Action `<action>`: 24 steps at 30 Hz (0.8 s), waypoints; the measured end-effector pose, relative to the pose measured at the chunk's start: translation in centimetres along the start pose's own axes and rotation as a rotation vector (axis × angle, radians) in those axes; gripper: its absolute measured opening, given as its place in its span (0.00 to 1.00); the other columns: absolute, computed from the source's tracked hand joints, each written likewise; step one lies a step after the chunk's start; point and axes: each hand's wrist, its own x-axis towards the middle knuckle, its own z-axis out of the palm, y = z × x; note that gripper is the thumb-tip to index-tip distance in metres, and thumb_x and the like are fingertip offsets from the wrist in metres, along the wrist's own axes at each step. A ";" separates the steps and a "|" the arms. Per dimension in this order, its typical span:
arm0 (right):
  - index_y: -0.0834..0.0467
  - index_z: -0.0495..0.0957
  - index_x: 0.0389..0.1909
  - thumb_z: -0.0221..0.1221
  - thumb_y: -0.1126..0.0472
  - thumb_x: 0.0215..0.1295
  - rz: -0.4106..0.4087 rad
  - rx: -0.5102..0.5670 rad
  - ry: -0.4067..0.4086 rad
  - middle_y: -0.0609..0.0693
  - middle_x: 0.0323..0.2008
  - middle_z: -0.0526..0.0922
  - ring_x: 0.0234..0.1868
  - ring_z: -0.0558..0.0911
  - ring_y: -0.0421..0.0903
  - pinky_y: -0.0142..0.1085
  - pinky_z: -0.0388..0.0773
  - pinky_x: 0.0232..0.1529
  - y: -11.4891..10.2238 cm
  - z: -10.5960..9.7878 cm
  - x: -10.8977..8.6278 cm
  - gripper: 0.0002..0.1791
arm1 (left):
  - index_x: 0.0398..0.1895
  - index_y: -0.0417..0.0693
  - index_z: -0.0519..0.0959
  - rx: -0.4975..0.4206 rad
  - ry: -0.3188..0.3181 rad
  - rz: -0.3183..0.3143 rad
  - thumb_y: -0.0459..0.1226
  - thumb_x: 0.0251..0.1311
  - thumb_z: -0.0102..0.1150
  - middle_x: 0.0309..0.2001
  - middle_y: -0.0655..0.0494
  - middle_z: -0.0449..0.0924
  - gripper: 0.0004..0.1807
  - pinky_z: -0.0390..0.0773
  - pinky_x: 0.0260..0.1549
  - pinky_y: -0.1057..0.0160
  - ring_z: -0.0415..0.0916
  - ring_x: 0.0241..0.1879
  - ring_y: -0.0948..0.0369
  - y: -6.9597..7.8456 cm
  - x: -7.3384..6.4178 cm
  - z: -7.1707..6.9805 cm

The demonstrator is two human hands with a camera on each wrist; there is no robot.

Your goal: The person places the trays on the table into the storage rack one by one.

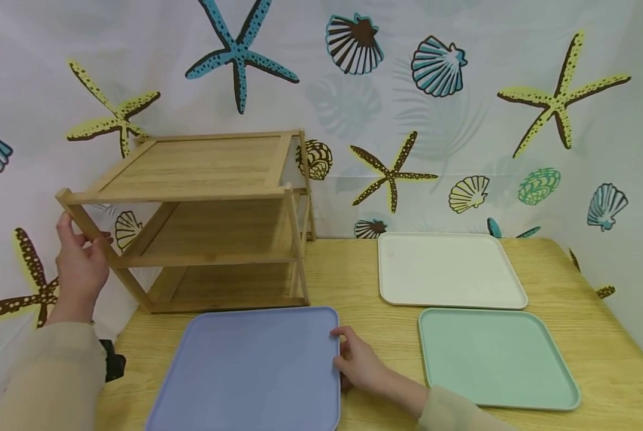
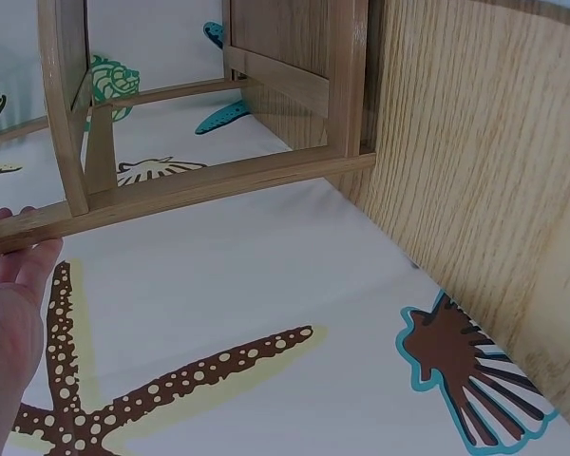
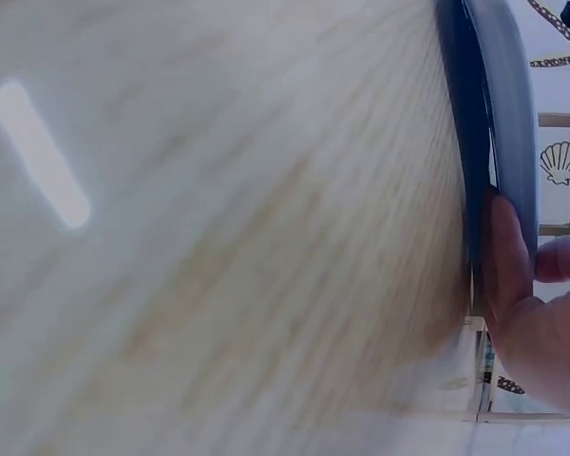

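Note:
A three-tier wooden rack stands at the back left, its shelves bare. My left hand grips the rack's front left post; in the left wrist view the fingers wrap the wooden post. Lying in front of the rack is a blue tray, cut off by the bottom of the head view. At its right edge my right hand pinches the rim, some fingers tucked below. The right wrist view shows the tray's rim between thumb and fingers, close over the table.
To the right on the wooden table lie a white tray at the back and a green tray nearer me. Patterned cloth hangs behind and along both sides. A small black object shows beside my left sleeve.

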 end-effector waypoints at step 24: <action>0.62 0.53 0.69 0.45 0.71 0.72 0.055 0.365 -0.057 0.61 0.47 0.73 0.35 0.81 0.48 0.38 0.79 0.28 -0.8 -4.1 -1.8 0.27 | 0.70 0.84 0.31 -0.012 -0.047 -0.010 0.36 0.75 0.31 0.67 0.28 0.57 0.36 0.62 0.53 0.33 0.60 0.63 0.32 0.1 -0.1 -0.3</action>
